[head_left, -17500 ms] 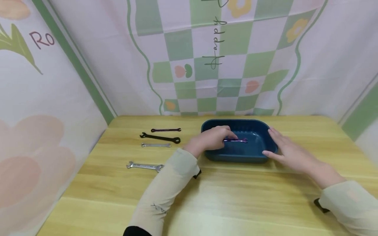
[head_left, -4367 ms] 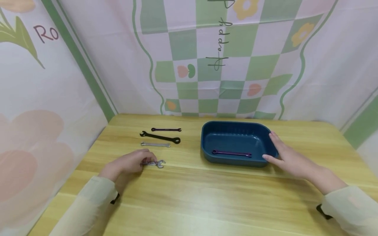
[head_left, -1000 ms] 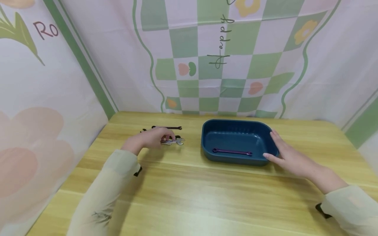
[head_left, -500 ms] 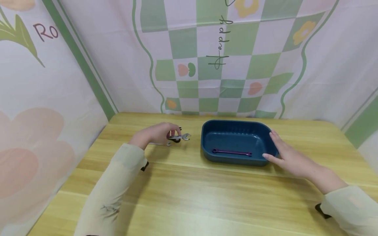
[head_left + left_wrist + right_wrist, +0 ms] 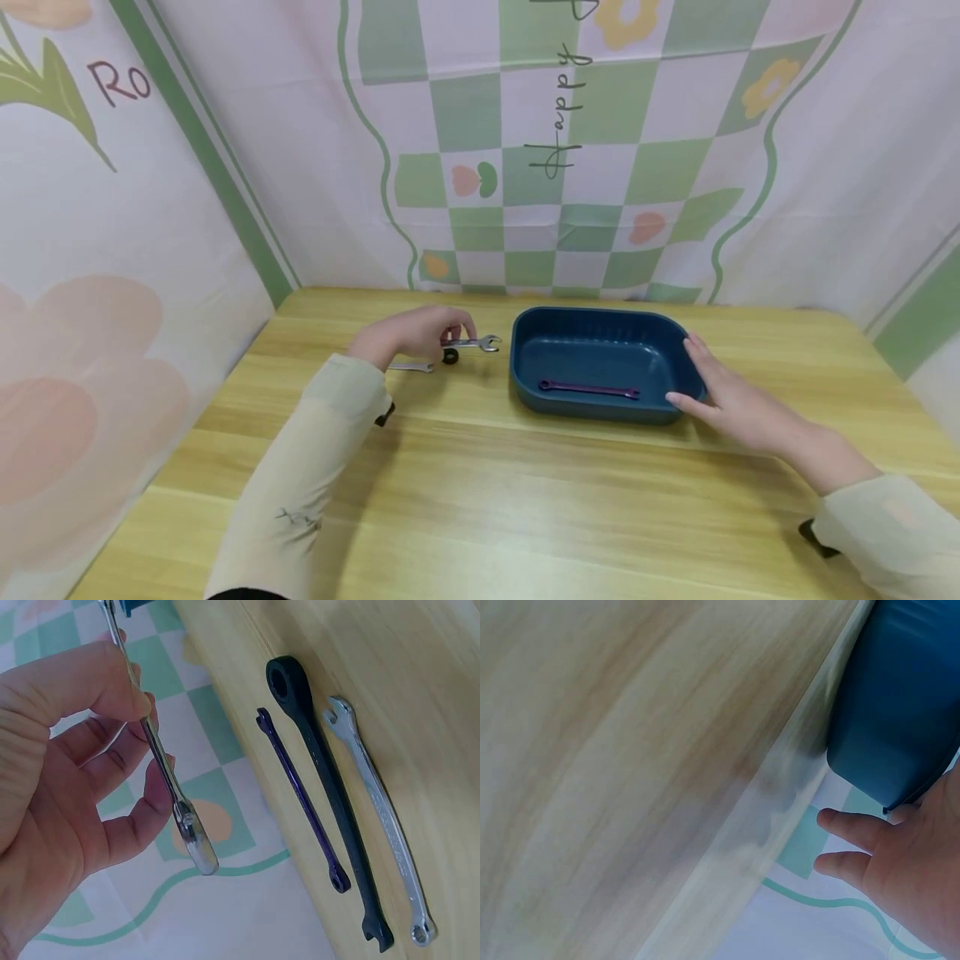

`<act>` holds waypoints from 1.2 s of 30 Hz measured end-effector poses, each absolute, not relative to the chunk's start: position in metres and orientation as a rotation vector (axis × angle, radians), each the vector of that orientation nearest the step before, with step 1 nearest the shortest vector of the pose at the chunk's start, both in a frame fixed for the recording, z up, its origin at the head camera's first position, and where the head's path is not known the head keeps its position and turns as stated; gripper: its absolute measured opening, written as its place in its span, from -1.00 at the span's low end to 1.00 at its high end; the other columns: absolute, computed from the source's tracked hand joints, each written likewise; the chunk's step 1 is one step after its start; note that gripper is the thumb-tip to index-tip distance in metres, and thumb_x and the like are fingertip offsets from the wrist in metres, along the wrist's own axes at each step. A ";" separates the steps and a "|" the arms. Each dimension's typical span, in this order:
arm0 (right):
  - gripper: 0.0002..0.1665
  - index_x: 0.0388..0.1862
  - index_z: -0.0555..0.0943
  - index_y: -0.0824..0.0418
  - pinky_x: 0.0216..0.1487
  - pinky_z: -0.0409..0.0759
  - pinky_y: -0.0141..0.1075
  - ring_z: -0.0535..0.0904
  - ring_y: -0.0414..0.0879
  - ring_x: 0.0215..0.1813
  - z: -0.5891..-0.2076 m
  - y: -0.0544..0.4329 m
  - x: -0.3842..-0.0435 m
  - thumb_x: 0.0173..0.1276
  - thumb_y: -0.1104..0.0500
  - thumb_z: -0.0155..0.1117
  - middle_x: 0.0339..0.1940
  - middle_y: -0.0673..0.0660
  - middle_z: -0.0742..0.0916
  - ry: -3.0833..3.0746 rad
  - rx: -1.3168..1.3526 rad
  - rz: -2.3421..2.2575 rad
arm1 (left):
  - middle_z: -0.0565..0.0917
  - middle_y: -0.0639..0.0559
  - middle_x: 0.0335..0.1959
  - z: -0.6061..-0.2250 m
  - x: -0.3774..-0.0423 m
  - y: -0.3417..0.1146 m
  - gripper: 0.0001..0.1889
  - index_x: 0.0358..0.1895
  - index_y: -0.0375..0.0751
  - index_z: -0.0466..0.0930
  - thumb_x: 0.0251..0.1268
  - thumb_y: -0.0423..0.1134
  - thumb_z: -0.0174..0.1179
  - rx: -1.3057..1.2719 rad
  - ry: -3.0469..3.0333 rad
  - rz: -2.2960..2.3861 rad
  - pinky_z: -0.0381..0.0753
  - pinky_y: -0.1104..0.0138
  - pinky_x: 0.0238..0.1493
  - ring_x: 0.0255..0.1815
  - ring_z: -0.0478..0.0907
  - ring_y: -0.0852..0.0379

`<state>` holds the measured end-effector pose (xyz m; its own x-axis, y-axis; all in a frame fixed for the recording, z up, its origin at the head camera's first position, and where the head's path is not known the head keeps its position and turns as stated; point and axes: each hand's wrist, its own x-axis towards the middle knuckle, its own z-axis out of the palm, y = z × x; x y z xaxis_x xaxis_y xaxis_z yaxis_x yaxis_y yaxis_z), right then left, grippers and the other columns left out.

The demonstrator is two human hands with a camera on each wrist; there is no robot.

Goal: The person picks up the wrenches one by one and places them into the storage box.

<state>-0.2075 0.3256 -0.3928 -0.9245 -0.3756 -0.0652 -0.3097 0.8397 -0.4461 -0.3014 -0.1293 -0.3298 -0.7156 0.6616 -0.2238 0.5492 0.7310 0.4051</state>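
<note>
My left hand (image 5: 420, 332) pinches a silver combination wrench (image 5: 480, 343) between thumb and fingers, held above the table left of the blue bin (image 5: 600, 411). The left wrist view shows the thumb across the wrench's shank (image 5: 166, 766). Below it lie a smaller silver wrench (image 5: 386, 817), a black ratchet wrench (image 5: 337, 787) and a thin purple wrench (image 5: 300, 796); the head view mostly hides these behind the hand. Another purple wrench (image 5: 588, 388) lies inside the bin. My right hand (image 5: 742, 408) touches the bin's right end, fingers extended and thumb at the near corner.
The wooden table (image 5: 480, 500) carries everything. A patterned cloth (image 5: 525, 208) hangs right behind its back edge, and another cloth wall (image 5: 135, 333) stands at the left. The bin's raised wall (image 5: 900, 697) fills the upper right of the right wrist view.
The left hand took up the larger silver wrench from the table's near left, then carried it up and rightward towards the bin. The right hand has stayed at the bin.
</note>
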 end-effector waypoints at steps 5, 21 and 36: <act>0.17 0.66 -0.45 0.24 0.36 0.10 0.45 0.08 0.62 0.47 -0.391 0.325 -0.208 0.60 -0.20 0.09 0.66 0.35 -0.27 2.857 -0.534 -0.679 | 0.63 -0.15 -0.01 -0.328 -0.301 -0.125 -0.36 0.17 -0.06 0.63 0.06 -0.75 0.14 0.964 2.564 0.435 0.55 0.25 -0.15 -0.18 0.46 0.03; 0.17 0.66 -0.44 0.25 0.39 0.04 0.44 0.03 0.61 0.50 -0.387 0.325 -0.209 0.59 -0.21 0.09 0.66 0.35 -0.27 2.842 -0.531 -0.672 | 0.64 -0.15 0.04 -0.315 -0.300 -0.101 -0.36 0.18 -0.02 0.62 0.09 -0.72 0.14 0.995 2.550 0.427 0.57 0.23 -0.07 -0.11 0.51 0.03; 0.17 0.66 -0.43 0.27 0.38 0.05 0.44 0.06 0.61 0.48 -0.388 0.323 -0.205 0.59 -0.22 0.08 0.66 0.36 -0.27 2.844 -0.531 -0.653 | 0.62 -0.02 0.00 -0.316 -0.303 -0.067 -0.38 0.19 -0.02 0.59 0.13 -0.71 0.19 1.070 2.549 0.379 0.57 0.28 -0.09 -0.08 0.52 0.06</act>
<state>-0.2048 0.3231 -0.3883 -0.9209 -0.3794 -0.0895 -0.3024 0.8403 -0.4500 -0.3031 -0.0671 -0.3162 -0.6538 0.7261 -0.2128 0.6326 0.6789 0.3727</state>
